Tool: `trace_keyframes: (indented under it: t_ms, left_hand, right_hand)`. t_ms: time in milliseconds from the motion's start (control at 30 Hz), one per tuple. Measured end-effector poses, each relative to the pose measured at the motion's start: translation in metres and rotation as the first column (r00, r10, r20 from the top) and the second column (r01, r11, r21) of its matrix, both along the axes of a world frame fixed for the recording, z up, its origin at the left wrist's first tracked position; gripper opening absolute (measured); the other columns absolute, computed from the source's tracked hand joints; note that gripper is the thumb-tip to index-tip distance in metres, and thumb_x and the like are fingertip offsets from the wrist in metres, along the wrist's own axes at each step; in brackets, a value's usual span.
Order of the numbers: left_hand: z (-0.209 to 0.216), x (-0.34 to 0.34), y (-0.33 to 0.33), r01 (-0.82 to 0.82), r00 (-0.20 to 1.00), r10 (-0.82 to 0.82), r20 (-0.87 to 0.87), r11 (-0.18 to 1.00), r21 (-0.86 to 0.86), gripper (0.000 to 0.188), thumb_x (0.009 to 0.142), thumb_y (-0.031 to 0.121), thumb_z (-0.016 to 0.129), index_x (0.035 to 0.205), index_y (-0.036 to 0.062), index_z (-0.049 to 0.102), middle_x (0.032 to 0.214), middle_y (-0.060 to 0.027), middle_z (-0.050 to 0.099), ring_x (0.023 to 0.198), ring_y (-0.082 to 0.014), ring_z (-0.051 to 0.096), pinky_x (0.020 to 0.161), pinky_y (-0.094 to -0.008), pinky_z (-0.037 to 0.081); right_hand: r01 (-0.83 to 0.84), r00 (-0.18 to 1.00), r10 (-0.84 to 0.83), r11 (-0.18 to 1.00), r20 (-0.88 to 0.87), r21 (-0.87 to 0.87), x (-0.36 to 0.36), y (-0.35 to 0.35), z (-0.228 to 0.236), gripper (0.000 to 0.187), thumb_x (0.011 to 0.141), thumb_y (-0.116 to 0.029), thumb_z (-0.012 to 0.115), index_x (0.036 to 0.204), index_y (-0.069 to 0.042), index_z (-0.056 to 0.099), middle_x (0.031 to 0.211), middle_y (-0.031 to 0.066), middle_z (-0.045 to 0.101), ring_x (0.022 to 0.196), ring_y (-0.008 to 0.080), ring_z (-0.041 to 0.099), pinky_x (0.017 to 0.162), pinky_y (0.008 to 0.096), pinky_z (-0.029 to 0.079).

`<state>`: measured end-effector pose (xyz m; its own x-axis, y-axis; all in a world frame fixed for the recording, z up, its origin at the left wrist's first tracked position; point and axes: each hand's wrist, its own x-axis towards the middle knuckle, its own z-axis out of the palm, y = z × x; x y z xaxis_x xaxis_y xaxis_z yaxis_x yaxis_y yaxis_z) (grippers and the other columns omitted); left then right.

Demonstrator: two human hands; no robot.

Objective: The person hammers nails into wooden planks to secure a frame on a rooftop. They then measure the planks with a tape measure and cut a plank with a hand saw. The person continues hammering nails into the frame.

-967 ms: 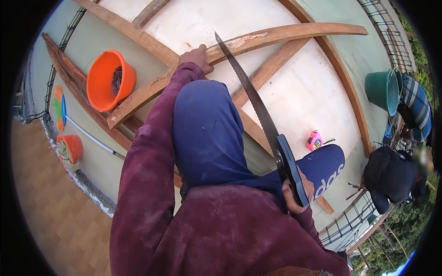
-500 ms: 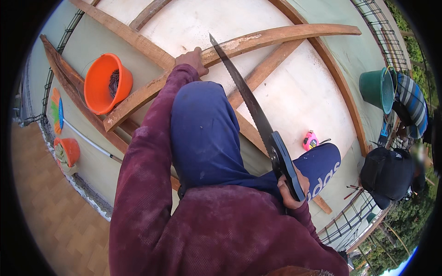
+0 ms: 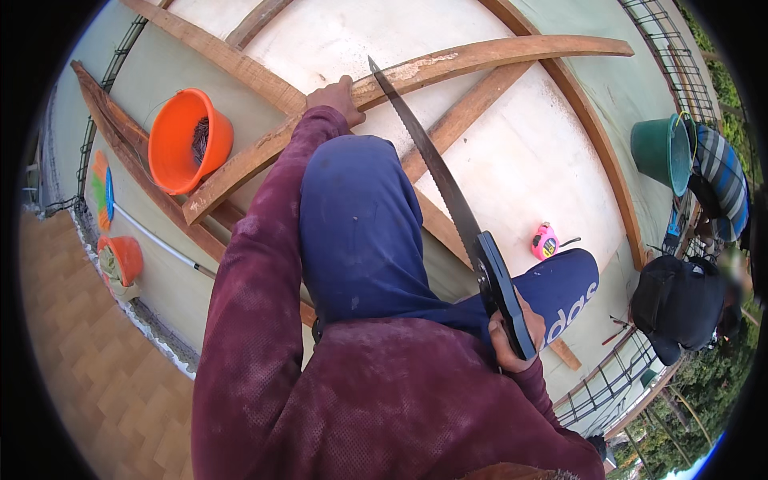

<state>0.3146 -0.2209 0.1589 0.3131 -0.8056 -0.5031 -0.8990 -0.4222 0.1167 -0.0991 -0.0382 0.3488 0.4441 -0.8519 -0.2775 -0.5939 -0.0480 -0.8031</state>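
My right hand (image 3: 516, 332) is wrapped round the black handle of a hand saw (image 3: 438, 178), low by my right thigh. The long, toothed blade slants up and away to the left. Its far end crosses the edge of a long wooden plank (image 3: 472, 58). My left hand (image 3: 337, 99) grips this plank just left of the blade, the thumb side against the wood and some fingers hidden. Under the plank lie crossing wooden beams (image 3: 472, 112). Beside my right knee sits a pink tape measure (image 3: 545, 242).
An orange bucket (image 3: 172, 144) holding thin dark pieces stands at left, with a smaller orange bucket (image 3: 126, 260) nearer. A white pole (image 3: 160, 244) lies between them. At right are a green bucket (image 3: 656, 152), a dark bag-like item (image 3: 676, 304) and wire-mesh reinforcement (image 3: 608, 376).
The whole view has shifted slightly to the right. Both hands keep their hold, and the saw blade still lies across the plank at nearly the same spot.
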Motion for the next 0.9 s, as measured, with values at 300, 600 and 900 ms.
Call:
trace_keyframes:
  t_ms: [300, 600, 900]
  left_hand:
    - [0.003, -0.001, -0.003, -0.005, 1.0, 0.005, -0.002, 0.999, 0.031, 0.064, 0.074, 0.036, 0.077, 0.127, 0.0097, 0.053, 0.113, -0.0168, 0.072, 0.106, -0.0343, 0.07, 0.094, -0.0439, 0.054]
    - [-0.004, 0.01, 0.002, -0.037, 0.999, 0.038, -0.036, 0.999, 0.025, 0.064, 0.074, 0.034, 0.077, 0.128, 0.0102, 0.054, 0.11, -0.0166, 0.073, 0.105, -0.0335, 0.07, 0.092, -0.0445, 0.055]
    - [-0.003, 0.004, -0.002, -0.015, 0.999, 0.016, -0.039, 1.0, 0.024, 0.062, 0.074, 0.035, 0.077, 0.125, 0.0103, 0.054, 0.109, -0.0158, 0.073, 0.103, -0.0332, 0.071, 0.091, -0.0436, 0.055]
  right_hand:
    - [0.069, 0.943, -0.05, 0.997, 0.328, -0.045, 0.092, -0.104, -0.086, 0.023, 0.081, -0.003, 0.063, 0.102, 0.003, 0.063, 0.075, 0.0043, 0.061, 0.064, 0.0119, 0.055, 0.065, 0.0267, 0.049]
    - [0.072, 0.98, -0.072, 0.997, 0.185, 0.007, 0.049, -0.056, -0.041, 0.017, 0.077, -0.001, 0.064, 0.094, 0.002, 0.064, 0.079, 0.0077, 0.066, 0.07, 0.0148, 0.062, 0.07, 0.0267, 0.051]
    - [0.082, 0.987, -0.079, 0.996, 0.138, -0.02, 0.013, -0.024, -0.024, 0.052, 0.074, -0.003, 0.062, 0.125, 0.006, 0.064, 0.076, 0.0061, 0.066, 0.066, 0.0131, 0.063, 0.069, 0.0251, 0.051]
